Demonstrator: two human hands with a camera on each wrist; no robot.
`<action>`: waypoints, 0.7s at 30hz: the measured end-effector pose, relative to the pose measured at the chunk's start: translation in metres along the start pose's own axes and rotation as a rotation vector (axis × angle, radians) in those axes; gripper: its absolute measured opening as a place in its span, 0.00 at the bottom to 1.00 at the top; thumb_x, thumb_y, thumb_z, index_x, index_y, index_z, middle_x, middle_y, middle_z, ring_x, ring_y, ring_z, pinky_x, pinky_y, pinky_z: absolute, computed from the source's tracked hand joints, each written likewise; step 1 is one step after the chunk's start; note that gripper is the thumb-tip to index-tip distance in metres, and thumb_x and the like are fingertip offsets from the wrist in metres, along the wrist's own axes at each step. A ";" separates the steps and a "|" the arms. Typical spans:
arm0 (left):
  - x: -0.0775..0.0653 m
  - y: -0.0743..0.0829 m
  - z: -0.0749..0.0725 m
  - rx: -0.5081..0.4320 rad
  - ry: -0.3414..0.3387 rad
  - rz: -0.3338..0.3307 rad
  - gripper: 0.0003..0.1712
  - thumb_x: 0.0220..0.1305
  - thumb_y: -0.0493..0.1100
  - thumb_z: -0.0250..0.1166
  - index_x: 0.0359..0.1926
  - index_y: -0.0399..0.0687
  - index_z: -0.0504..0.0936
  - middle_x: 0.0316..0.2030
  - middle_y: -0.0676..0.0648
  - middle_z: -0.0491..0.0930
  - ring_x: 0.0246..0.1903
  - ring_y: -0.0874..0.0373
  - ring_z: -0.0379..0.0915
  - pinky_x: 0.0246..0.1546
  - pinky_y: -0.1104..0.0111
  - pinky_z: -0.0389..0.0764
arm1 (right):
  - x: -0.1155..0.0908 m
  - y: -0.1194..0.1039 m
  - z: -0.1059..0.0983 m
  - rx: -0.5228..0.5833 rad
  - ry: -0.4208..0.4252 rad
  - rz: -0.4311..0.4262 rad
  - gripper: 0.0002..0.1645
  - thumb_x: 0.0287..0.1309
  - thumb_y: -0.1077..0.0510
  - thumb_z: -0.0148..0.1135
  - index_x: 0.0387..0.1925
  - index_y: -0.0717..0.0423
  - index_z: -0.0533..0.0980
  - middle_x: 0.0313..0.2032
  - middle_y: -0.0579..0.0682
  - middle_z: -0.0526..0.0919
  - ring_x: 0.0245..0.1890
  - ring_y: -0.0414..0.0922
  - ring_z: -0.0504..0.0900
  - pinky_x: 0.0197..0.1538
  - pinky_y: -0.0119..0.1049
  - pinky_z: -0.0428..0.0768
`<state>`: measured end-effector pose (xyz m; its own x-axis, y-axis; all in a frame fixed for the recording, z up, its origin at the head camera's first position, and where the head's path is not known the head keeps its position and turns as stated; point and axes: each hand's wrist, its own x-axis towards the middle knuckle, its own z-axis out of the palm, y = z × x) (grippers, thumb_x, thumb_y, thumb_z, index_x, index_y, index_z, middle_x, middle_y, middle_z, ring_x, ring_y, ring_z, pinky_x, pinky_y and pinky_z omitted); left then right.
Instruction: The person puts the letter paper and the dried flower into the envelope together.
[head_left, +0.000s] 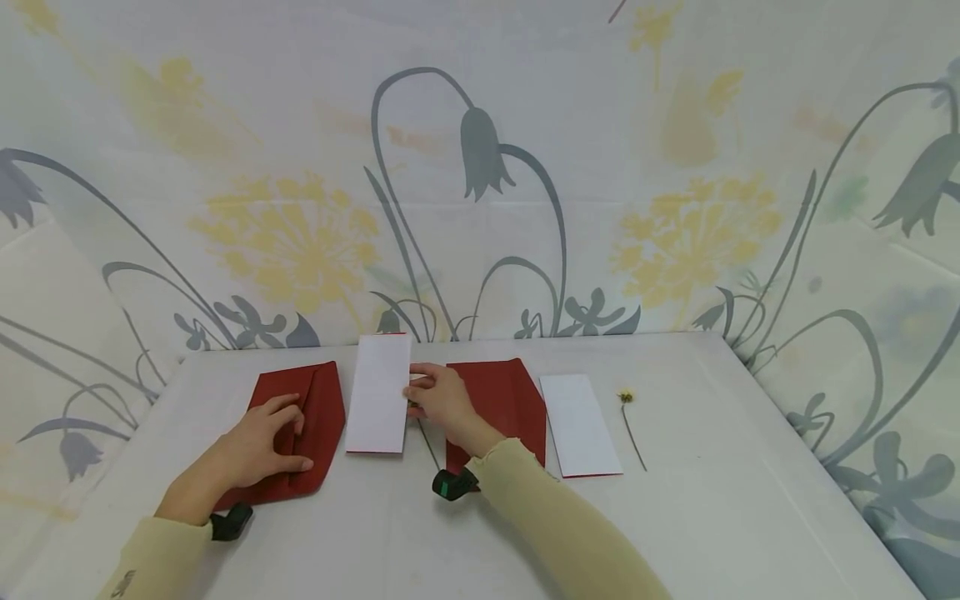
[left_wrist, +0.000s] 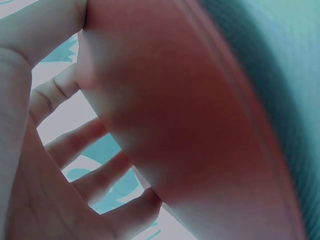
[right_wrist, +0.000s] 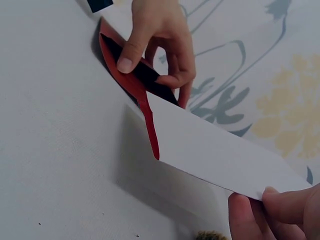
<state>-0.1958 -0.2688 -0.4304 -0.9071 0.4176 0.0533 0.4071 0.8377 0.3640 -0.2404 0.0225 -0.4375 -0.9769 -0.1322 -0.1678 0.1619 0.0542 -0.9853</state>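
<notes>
The right hand (head_left: 442, 400) pinches a white card (head_left: 377, 396) by its right long edge, thumb on top and fingers beneath, lifted just above the table (head_left: 712, 467) toward its back edge. The left hand (head_left: 258, 442) lies on a red envelope (head_left: 322, 433) near the table's back left corner, thumb and fingers at its parted mouth (I cannot tell whether they grip the paper or merely prop it). Good handling here probably means a light pinch that leaves the card flat, its end square to the mouth, and the envelope's panels spread evenly so that no corner catches or creases. Between the hands and the table's right edge lie a second red envelope (head_left: 502, 392), partly under the right forearm, then a second white card (head_left: 581, 425) and a yellow flower (head_left: 626, 397) on a thin stem; another stem (head_left: 429, 446) shows below the right hand. The tabletop is plain white, and behind its back edge rises a pale backdrop (head_left: 300, 108) printed with grey bellflowers and yellow blooms.
</notes>
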 end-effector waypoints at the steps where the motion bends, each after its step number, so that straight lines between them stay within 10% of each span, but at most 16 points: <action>1: 0.000 0.000 0.000 -0.003 0.002 0.000 0.27 0.45 0.53 0.81 0.33 0.56 0.70 0.64 0.28 0.65 0.58 0.26 0.64 0.44 0.40 0.78 | 0.000 0.000 0.001 0.007 -0.001 -0.001 0.23 0.62 0.68 0.65 0.59 0.57 0.78 0.39 0.50 0.85 0.33 0.41 0.84 0.37 0.37 0.85; 15: 0.000 0.001 -0.002 -0.028 0.000 0.020 0.26 0.45 0.51 0.81 0.33 0.55 0.69 0.63 0.27 0.65 0.59 0.24 0.63 0.49 0.38 0.74 | -0.003 0.003 0.030 -0.113 0.043 -0.110 0.31 0.58 0.69 0.67 0.64 0.56 0.72 0.35 0.48 0.83 0.25 0.41 0.84 0.31 0.34 0.85; 21: 0.003 -0.001 -0.003 -0.025 0.012 0.049 0.26 0.45 0.51 0.81 0.32 0.56 0.69 0.63 0.27 0.65 0.59 0.24 0.63 0.50 0.39 0.73 | -0.005 0.004 0.043 -0.267 0.034 -0.233 0.16 0.58 0.70 0.66 0.49 0.58 0.80 0.35 0.50 0.84 0.24 0.37 0.82 0.28 0.29 0.81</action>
<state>-0.1986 -0.2693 -0.4279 -0.8875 0.4534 0.0827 0.4482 0.8074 0.3836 -0.2293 -0.0189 -0.4423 -0.9881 -0.1390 0.0657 -0.1033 0.2838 -0.9533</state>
